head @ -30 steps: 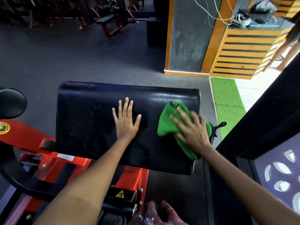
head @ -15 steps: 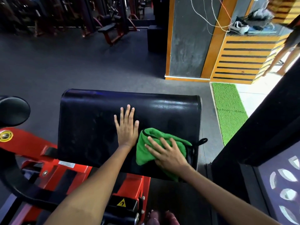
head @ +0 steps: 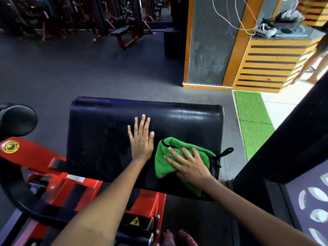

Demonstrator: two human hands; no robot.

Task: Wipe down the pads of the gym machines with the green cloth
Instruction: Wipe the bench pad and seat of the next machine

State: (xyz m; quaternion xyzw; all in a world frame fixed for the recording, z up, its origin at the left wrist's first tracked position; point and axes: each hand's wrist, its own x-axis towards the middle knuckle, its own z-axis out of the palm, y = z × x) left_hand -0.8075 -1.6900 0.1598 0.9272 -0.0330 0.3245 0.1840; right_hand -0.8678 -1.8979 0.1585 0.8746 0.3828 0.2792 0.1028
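Observation:
A wide black pad (head: pixel 99 139) of a red gym machine (head: pixel 44 167) fills the middle of the head view. My left hand (head: pixel 142 141) lies flat on the pad's middle with straight fingers. Just to its right, the green cloth (head: pixel 165 166) is bunched on the pad's near right part. My right hand (head: pixel 190 166) presses down on the cloth with spread fingers. A black loop of the cloth sticks out past the pad's right edge.
A black roller pad (head: pixel 17 119) sits at the left. A dark pillar (head: pixel 284 139) stands close on the right, beside a green mat (head: pixel 253 121). An orange striped counter (head: pixel 266 66) and a person's legs (head: pixel 312 61) are at the far right. Other machines (head: pixel 124 32) line the back.
My right hand has dragged the cloth from the pad's right edge toward its near middle, close to my left hand. My left hand has stayed in place on the pad.

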